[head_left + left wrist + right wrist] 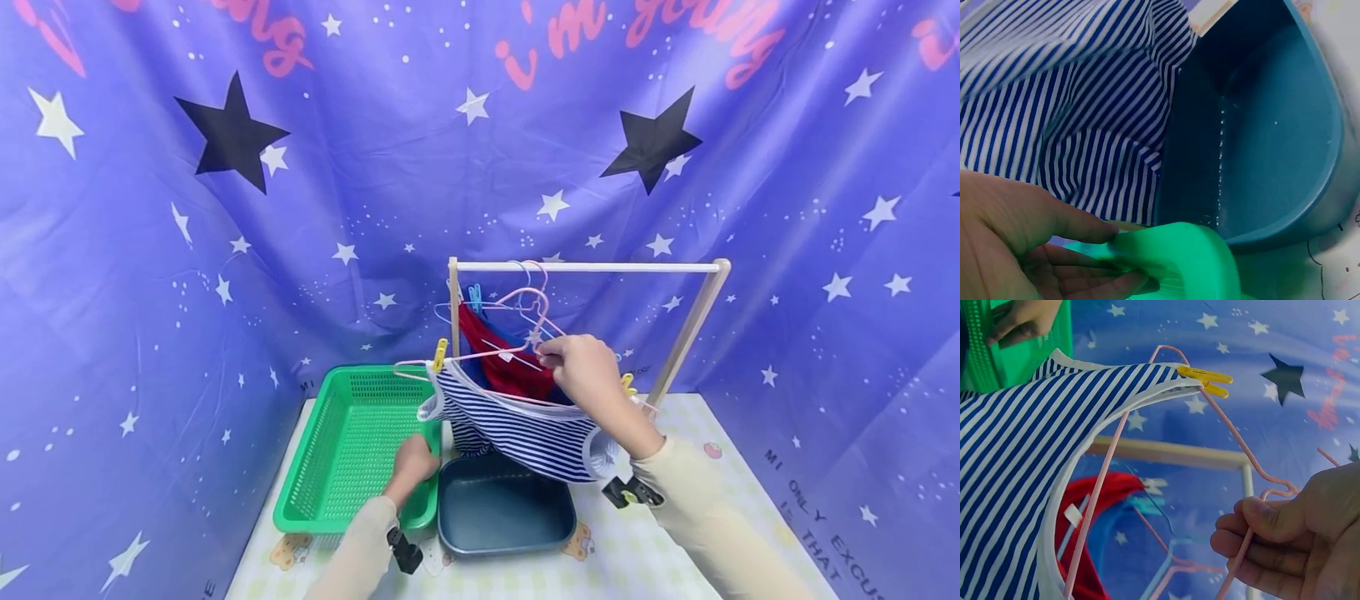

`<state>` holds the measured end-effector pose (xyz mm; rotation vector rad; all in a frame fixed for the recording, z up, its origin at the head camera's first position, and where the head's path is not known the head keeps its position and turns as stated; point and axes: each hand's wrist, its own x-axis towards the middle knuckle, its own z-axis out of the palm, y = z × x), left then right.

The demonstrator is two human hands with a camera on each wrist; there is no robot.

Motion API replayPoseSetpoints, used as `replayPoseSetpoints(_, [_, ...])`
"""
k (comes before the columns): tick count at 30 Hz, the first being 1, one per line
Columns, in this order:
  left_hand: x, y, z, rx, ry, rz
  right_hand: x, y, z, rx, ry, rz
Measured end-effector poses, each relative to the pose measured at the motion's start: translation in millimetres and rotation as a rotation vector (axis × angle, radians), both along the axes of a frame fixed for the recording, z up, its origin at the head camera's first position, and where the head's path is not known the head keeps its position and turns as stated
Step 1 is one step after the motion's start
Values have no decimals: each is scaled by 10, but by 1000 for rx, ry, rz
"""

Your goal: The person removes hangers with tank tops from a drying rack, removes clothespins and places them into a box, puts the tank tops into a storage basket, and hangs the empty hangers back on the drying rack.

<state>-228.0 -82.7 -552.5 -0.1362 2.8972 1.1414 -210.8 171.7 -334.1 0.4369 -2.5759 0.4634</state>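
My right hand (588,367) pinches a pink clothes hanger (487,356) just below its hook, in front of a small drying rack. From the hanger hangs a navy-and-white striped tank top (517,433), held by a yellow clothespin (1207,376) at one shoulder. A second yellow clothespin (628,384) shows at the other shoulder, partly behind my right wrist. My left hand (415,462) grips the near right rim of a green plastic basket (322,527); in the left wrist view, thumb and fingers lie on either side of that rim. The basket holds nothing visible.
The rack's white bar (630,267) rests on wooden posts (686,342). Other hangers hang there with a red garment (517,377) and a blue one behind it, plus a blue clothespin (475,297). A dark blue basin (506,515) stands right of the basket. A starry curtain (405,167) surrounds the table.
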Motion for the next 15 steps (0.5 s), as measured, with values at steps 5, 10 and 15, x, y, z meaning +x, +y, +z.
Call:
replayPoseSetpoints(5, [42, 1, -7, -20, 43, -10, -122, -175, -181, 16, -11, 14])
replayPoseSetpoints(10, [43, 5, -14, -27, 41, 5, -255, -237, -421, 14, -12, 8])
replayPoseSetpoints(15, [52, 7, -3, -8, 18, 24, -355, -219, -578, 50, 9, 45])
